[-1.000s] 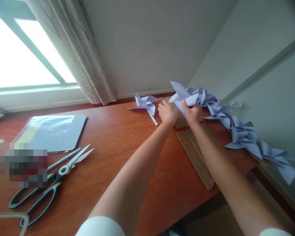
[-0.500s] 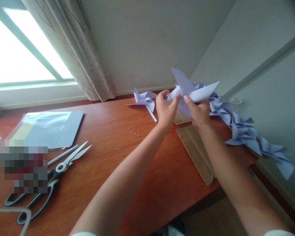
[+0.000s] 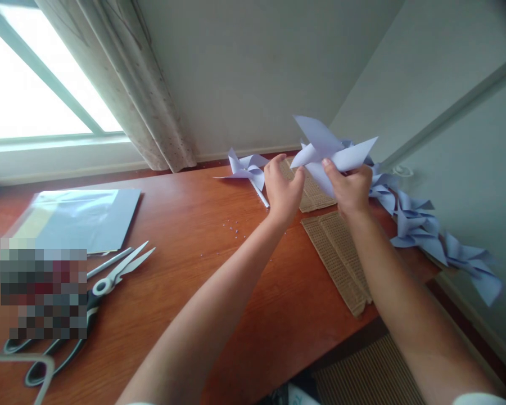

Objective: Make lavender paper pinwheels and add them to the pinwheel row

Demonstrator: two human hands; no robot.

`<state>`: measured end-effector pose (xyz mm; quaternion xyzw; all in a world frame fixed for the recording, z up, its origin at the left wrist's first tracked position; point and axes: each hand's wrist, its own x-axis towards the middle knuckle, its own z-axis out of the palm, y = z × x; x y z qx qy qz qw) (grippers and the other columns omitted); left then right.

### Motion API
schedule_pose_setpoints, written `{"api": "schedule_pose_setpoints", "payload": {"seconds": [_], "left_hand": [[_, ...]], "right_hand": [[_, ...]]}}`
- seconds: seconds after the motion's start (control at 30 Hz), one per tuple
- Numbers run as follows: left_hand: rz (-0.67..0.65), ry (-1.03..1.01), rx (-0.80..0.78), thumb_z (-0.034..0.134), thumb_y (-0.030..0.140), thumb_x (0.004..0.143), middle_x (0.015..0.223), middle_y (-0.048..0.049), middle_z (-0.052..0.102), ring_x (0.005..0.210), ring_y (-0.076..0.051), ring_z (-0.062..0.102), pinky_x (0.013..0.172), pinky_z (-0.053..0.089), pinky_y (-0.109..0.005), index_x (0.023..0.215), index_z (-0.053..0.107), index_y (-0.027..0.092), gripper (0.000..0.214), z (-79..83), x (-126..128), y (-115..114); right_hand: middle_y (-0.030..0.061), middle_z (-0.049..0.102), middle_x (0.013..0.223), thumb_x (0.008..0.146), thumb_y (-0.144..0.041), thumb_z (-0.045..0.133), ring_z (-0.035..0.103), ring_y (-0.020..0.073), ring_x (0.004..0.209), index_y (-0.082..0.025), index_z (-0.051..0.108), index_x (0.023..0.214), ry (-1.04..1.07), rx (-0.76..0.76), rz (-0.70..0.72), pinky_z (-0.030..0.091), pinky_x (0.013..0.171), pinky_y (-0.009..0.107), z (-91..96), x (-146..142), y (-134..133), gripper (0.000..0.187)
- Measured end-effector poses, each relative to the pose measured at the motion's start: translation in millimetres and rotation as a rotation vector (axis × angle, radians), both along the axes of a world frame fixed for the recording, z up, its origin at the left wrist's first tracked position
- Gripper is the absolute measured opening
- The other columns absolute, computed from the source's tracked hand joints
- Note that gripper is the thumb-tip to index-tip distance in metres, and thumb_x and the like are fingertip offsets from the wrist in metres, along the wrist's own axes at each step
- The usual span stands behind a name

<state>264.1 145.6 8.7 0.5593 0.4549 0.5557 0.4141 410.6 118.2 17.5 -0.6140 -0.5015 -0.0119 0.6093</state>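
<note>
A pale lilac paper pinwheel (image 3: 326,147) is held up over the far right part of the table, its pointed blades spread. My right hand (image 3: 353,188) pinches it near the centre, thumb on top. Just left of the blades is my left hand (image 3: 283,188), its thumb and fingers apart with nothing between them. Behind that hand, a second pinwheel (image 3: 247,167) lies on the table with a white paper stick (image 3: 260,194) attached. Below my right hand rest brown corrugated cardboard pieces (image 3: 333,259).
More pinwheels (image 3: 421,222) line the table's right edge by the wall. On the left lie open scissors (image 3: 105,286), a white stick (image 3: 109,263) and a plastic sleeve of coloured paper (image 3: 88,219). Small paper scraps (image 3: 236,229) dot the wooden table (image 3: 185,225).
My left hand has let go of the pinwheel and drawn slightly left, opening. My right hand has shifted a little right, still holding the pinwheel.
</note>
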Motion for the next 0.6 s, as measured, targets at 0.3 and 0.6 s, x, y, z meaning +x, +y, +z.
{"api": "schedule_pose_setpoints", "payload": {"seconds": [0.3, 0.6], "left_hand": [[-0.06, -0.004, -0.488, 0.06, 0.02, 0.086, 0.12, -0.0124, 0.068, 0.108, -0.024, 0.067, 0.087, 0.053, -0.032, 0.121, 0.053, 0.018, 0.036, -16.5, 9.3, 15.5], [-0.048, 0.018, -0.55, 0.064, 0.037, 0.097, 0.129, -0.011, 0.063, 0.109, -0.025, 0.065, 0.091, 0.058, -0.046, 0.129, 0.06, 0.017, 0.038, -25.3, 25.7, 41.1]], "right_hand": [[0.0028, 0.076, 0.081, 0.067, -0.037, 0.082, 0.074, 0.022, 0.079, -0.015, 0.071, 0.084, 0.589, -0.043, -0.081, 0.064, 0.07, 0.034, -65.7, 29.0, 27.1, 0.029], [0.003, 0.077, 0.083, 0.062, -0.034, 0.086, 0.074, 0.0205, 0.08, -0.014, 0.074, 0.087, 0.727, -0.092, -0.017, 0.063, 0.066, 0.028, -79.8, 28.0, 25.3, 0.034]]}}
